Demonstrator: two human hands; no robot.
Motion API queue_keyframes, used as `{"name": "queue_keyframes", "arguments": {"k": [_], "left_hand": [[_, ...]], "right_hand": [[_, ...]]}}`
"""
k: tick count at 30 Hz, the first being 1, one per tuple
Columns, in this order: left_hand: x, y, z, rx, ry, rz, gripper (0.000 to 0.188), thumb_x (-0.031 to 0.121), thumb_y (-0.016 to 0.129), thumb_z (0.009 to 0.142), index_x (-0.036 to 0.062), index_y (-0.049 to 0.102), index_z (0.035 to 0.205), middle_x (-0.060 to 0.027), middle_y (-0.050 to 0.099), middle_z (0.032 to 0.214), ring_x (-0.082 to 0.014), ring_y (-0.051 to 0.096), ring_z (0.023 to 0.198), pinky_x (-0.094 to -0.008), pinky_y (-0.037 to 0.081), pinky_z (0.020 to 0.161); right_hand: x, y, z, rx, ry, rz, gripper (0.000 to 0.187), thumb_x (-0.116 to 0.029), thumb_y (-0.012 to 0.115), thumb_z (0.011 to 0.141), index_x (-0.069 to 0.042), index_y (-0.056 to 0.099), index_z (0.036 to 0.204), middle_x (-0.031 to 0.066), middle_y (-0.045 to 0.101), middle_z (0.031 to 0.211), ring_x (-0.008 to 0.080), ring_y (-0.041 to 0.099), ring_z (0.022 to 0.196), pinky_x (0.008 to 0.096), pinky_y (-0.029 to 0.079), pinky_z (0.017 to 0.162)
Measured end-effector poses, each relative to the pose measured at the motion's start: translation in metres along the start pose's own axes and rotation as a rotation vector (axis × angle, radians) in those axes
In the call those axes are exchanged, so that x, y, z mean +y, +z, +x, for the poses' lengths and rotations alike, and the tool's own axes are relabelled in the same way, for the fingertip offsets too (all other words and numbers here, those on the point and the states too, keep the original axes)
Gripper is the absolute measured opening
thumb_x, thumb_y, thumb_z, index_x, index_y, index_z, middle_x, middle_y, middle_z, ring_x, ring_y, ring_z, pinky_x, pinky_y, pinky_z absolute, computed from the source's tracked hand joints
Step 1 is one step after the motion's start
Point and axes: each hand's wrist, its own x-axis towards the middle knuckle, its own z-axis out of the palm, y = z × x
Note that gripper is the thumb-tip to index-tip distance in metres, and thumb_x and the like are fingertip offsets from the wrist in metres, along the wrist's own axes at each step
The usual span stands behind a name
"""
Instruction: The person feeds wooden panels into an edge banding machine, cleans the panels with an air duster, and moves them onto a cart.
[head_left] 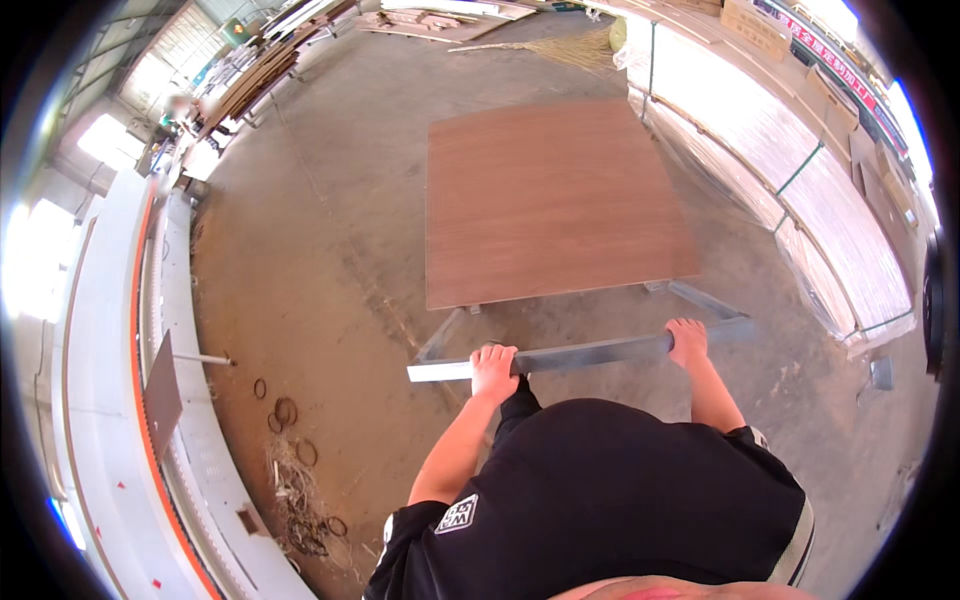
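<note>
Both my hands grip a grey metal push bar [590,354] that runs crosswise in front of my body. My left hand [494,372] is wrapped round it toward its left end. Farther right, my right hand [687,341] closes round the same bar. Slanted metal struts [437,335] join the bar's ends to a low cart, most of which is hidden. On the cart lies a large reddish-brown wood panel [560,200], flat, just ahead of the bar. Whether more sheets lie under it I cannot tell.
A long white machine with an orange strip [140,300] lines the left side. Tangled strapping [295,490] litters the floor beside it. Tall wrapped stacks of boards [800,190] stand on the right. Wood planks [255,85] are piled far left, near another person [185,115].
</note>
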Motion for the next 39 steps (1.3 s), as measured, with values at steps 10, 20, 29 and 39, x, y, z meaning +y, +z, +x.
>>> {"name": "queue_keyframes", "arguments": {"k": [10, 20, 29, 39], "left_hand": [[-0.170, -0.052, 0.244, -0.156, 0.053, 0.045, 0.056, 0.024, 0.074, 0.073, 0.0171, 0.058, 0.126, -0.0048, 0.059, 0.121, -0.0267, 0.048, 0.126, -0.0489, 0.031, 0.109], [-0.293, -0.069, 0.425, 0.062, -0.163, 0.054, 0.076, 0.020, 0.075, 0.078, 0.0125, 0.039, 0.145, -0.0127, 0.029, 0.158, -0.0334, 0.026, 0.148, -0.0554, 0.021, 0.119], [-0.370, 0.017, 0.371, -0.603, -0.733, -0.371, 0.066, 0.032, 0.072, 0.083, 0.0108, 0.045, 0.140, -0.0175, 0.051, 0.136, -0.0382, 0.053, 0.124, -0.0503, 0.048, 0.100], [-0.421, 0.018, 0.512, -0.462, -0.952, -0.701, 0.050, 0.037, 0.063, 0.088, 0.0109, 0.055, 0.129, -0.0179, 0.061, 0.125, -0.0372, 0.060, 0.116, -0.0491, 0.050, 0.097]], "right_hand": [[-0.083, -0.002, 0.244, -0.104, 0.143, -0.006, 0.032, -0.010, 0.071, 0.066, -0.016, 0.065, 0.097, 0.0070, 0.067, 0.102, 0.0294, 0.060, 0.108, 0.0441, 0.042, 0.096], [-0.188, 0.002, 0.490, -0.245, 0.017, 0.129, 0.039, -0.026, 0.074, 0.071, -0.016, 0.064, 0.108, 0.0082, 0.071, 0.102, 0.0298, 0.068, 0.100, 0.0455, 0.052, 0.083], [-0.250, -0.002, 0.716, -0.180, -0.190, 0.333, 0.045, -0.035, 0.075, 0.075, -0.014, 0.060, 0.113, 0.0097, 0.071, 0.098, 0.0329, 0.070, 0.091, 0.0483, 0.055, 0.074], [-0.276, -0.004, 0.955, -0.125, -0.134, 0.293, 0.038, -0.026, 0.069, 0.078, -0.012, 0.058, 0.111, 0.0143, 0.071, 0.096, 0.0380, 0.070, 0.087, 0.0488, 0.056, 0.074]]}}
